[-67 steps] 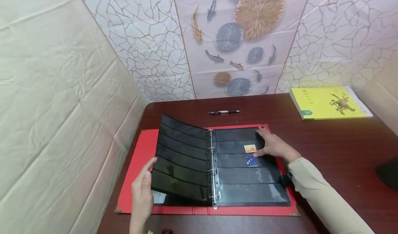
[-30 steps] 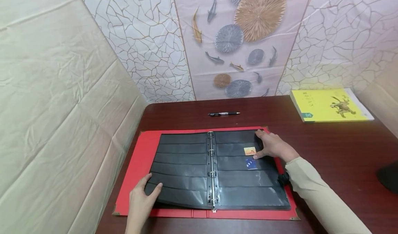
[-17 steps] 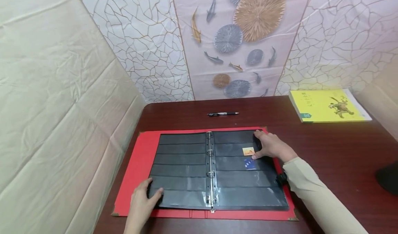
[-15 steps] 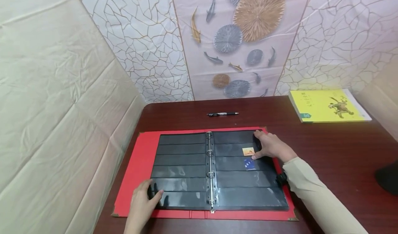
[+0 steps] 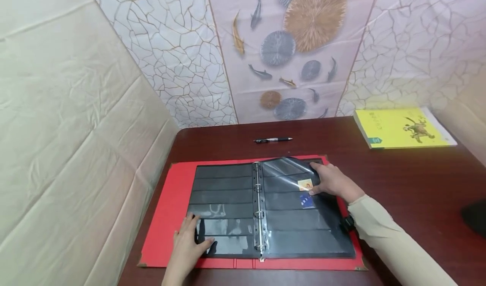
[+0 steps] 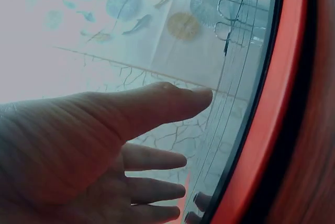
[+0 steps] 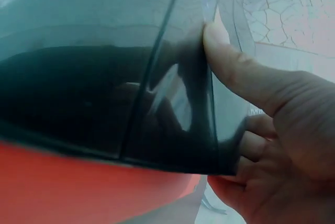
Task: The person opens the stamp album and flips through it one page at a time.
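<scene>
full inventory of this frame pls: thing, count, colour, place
binder: 1, red cover, open flat on the table, near centre
pocket pages: black with clear strips, on both sides of the rings; top right page lifted at its far corner
binder rings: silver, down the spine
orange stamp: 1, right page, by the right thumb
blue stamp: 1, right page, just below the orange one
pen: 1, black, beyond the binder
book: 1, yellow, far right
table: 1, dark red-brown
left hand: flat on the left page, near corner
right hand: pinches the lifted page's edge
</scene>
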`<state>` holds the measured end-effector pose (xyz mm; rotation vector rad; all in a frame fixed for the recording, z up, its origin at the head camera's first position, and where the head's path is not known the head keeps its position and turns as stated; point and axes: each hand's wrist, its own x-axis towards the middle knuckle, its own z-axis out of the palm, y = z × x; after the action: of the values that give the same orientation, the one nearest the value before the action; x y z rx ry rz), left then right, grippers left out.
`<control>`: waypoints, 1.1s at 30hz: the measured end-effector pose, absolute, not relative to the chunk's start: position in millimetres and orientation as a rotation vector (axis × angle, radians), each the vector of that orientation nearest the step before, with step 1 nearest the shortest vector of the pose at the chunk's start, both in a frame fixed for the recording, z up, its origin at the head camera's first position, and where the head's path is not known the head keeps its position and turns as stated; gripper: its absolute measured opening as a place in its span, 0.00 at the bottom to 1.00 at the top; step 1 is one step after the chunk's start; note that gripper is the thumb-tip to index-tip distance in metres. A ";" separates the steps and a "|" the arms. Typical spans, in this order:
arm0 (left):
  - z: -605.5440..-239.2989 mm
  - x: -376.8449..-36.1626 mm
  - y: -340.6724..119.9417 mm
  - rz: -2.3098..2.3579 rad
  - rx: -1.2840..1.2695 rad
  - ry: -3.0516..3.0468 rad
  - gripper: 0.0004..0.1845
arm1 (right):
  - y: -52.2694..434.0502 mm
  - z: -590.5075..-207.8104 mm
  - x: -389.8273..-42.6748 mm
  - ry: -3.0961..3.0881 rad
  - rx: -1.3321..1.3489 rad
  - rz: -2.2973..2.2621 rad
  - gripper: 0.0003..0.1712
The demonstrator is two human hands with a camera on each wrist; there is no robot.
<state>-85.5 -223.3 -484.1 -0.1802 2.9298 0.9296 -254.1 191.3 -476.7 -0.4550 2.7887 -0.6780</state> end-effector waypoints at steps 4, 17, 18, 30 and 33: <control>-486.1 -89.7 -215.7 0.980 -0.111 2.922 0.37 | 188.6 -473.1 -252.5 2.839 -0.471 -0.650 0.56; -490.9 -103.7 -200.4 0.883 -0.120 2.883 0.39 | 183.4 -475.4 -242.6 2.896 -0.277 -0.737 0.60; -491.4 -104.1 -199.5 0.869 -0.120 2.882 0.39 | 183.8 -476.3 -241.9 2.900 -0.276 -0.745 0.61; -490.2 -109.7 -193.8 0.728 -0.178 2.883 0.39 | 191.8 -470.8 -216.9 2.913 -0.368 -0.889 0.57; -489.6 -110.5 -193.9 0.721 -0.175 2.882 0.40 | 198.2 -465.0 -208.0 2.917 -0.410 -0.946 0.59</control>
<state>-110.5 -193.9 -489.6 -0.1751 2.8816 0.7215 -208.0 198.2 -465.0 -0.4103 2.9169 -0.9463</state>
